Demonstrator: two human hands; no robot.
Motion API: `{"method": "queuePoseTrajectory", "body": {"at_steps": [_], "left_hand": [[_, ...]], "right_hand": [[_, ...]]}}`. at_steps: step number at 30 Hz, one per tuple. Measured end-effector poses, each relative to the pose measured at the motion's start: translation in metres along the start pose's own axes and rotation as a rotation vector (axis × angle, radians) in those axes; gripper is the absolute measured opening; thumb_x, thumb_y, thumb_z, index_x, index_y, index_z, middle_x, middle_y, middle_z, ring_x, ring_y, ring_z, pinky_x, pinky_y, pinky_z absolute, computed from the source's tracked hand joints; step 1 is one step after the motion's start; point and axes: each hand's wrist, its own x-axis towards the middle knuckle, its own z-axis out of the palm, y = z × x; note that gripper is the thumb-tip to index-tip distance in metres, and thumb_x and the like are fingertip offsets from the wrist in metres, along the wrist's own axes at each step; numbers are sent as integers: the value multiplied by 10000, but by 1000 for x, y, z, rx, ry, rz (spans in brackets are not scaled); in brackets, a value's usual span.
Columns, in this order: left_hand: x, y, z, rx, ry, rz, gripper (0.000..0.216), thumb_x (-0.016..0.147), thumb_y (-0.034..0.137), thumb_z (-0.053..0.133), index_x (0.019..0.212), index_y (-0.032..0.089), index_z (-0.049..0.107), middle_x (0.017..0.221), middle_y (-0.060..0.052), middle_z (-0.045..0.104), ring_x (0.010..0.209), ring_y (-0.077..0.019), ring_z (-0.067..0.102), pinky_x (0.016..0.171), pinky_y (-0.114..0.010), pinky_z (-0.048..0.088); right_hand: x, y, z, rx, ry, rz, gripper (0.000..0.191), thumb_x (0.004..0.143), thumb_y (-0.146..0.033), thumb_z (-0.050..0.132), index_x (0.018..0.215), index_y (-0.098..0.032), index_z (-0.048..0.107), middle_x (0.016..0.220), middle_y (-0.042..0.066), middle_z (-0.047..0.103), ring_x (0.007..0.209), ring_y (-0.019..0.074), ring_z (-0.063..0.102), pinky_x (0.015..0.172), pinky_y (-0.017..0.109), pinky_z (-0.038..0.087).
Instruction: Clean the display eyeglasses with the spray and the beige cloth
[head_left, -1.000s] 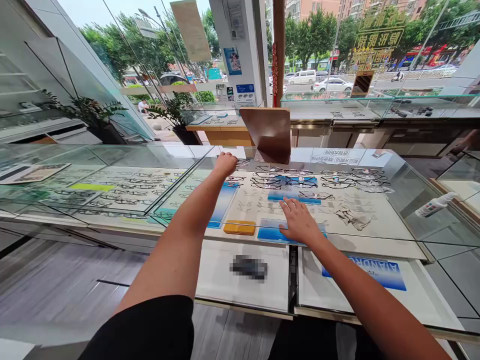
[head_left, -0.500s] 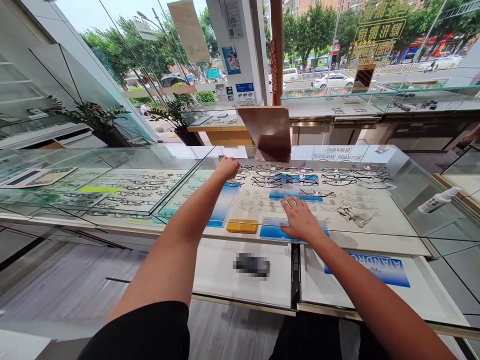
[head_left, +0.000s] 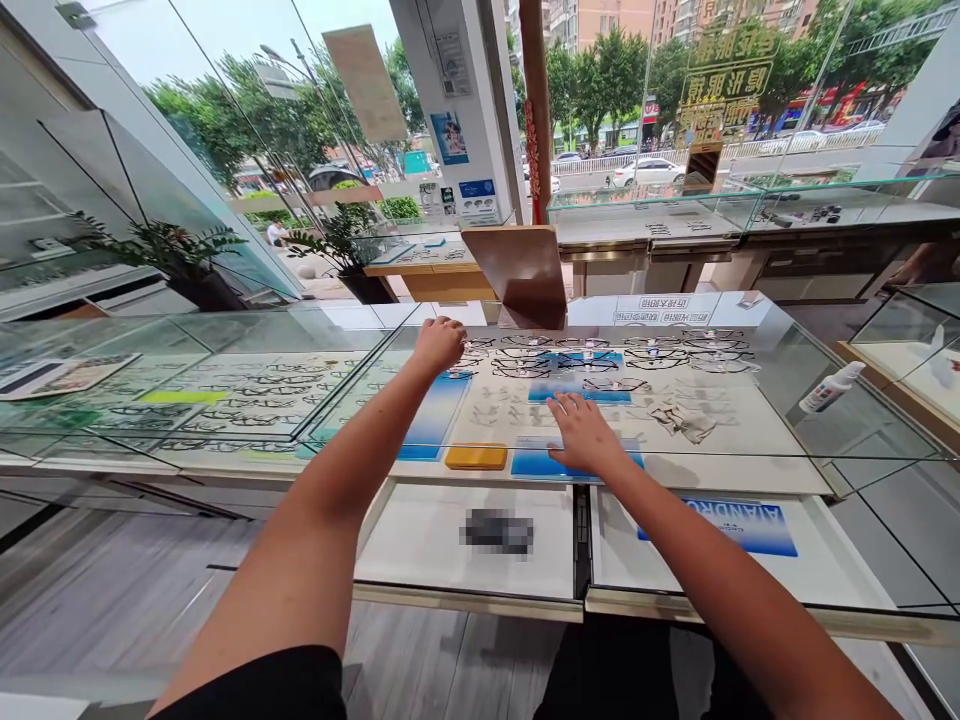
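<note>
Curls the left hand (head_left: 440, 347) over the clear glass showcase (head_left: 739, 472), cannot tell whether pinching anything; spreads the right hand (head_left: 588, 437) nearer. Has thin, dark-rimmed eyeglasses (head_left: 652, 353) in rows under the glass, beyond the right hand. Faces open white drawers (head_left: 416, 555) and, farther off, a gold-lettered window (head_left: 726, 82).

Eyeglasses (head_left: 589, 357), mostly thin dark frames, sit in close rows beyond the orange case (head_left: 476, 457) and off to its right; whether their temples are folded is too small to tell. A paler-looking pair (head_left: 724, 362) ends the rows farthest right of the case. One dark pair (head_left: 616, 386) sits apart, nearer the case. A glossy blue card (head_left: 531, 461) lies flat just right of the case.
</note>
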Motion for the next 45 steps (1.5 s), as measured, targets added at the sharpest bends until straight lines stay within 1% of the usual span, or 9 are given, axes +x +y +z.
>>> {"method": "queuePoseTrajectory", "body": {"at_steps": [4,8,12,16,21,25,32,37,45], "left_hand": [[-56,65,-35,-40,113,10,241,1046,286,494,1111,202,711,1223,-170,761,1247,-378,621,1072,-545,460],[-164,142,-51,-307,11,155,253,1087,383,452,973,302,663,975,-105,754,963,-322,678,891,-504,544],[-272,183,-31,-415,23,55,316,1094,463,425,1038,355,717,1165,-106,792,1103,-331,720,955,-508,589],[-323,187,-2,-307,181,-172,373,1083,453,433,1222,318,752,1420,-149,744,1347,-391,655,1101,-578,537],[-323,188,4,-211,205,-160,477,1125,462,455,1409,156,687,1635,-225,599,1546,-463,509,1139,-626,466],[-321,187,3,-229,259,31,615,1120,600,463,1473,139,665,1713,-250,516,1615,-487,422,1199,-643,406],[-316,181,12,-265,245,238,862,1012,782,598,1645,196,570,1793,-205,428,1699,-471,306,1346,-639,268],[-305,185,14,-280,266,191,880,1014,771,608,1655,170,555,1791,-222,424,1706,-481,289,1361,-660,255],[-270,174,28,-314,308,110,943,955,858,624,1590,162,588,1810,-245,375,1739,-463,201,1406,-642,140]], "right_hand": [[2,1,3,15,21,-22,945,969,-495,677,1754,-64,375,1834,229,373,1646,445,383,1308,581,349],[5,5,6,48,37,-42,958,963,-496,698,1746,-51,372,1831,247,366,1646,449,373,1312,584,345],[3,9,3,72,22,-46,1012,936,-523,753,1748,-57,367,1840,234,353,1660,445,355,1340,584,323],[4,12,-12,113,-27,-64,1049,914,-566,805,1747,-86,385,1847,216,349,1674,439,350,1371,595,300],[-22,14,-57,191,-70,-64,705,1054,-539,666,1619,-125,581,1702,193,578,1564,367,546,1287,510,467],[-116,27,-81,311,122,-66,597,1082,-551,628,1553,-184,642,1606,160,659,1527,362,566,1286,549,460],[-270,74,-19,111,530,424,529,1074,-564,585,1409,-175,710,1486,207,683,1430,411,583,1225,620,480],[-267,89,14,-80,567,531,650,1098,-576,498,1586,-152,563,1638,240,564,1561,455,448,1243,670,427],[-216,113,14,-120,547,561,673,1109,-572,412,1612,-144,539,1692,226,529,1600,419,401,1302,609,351]]}}
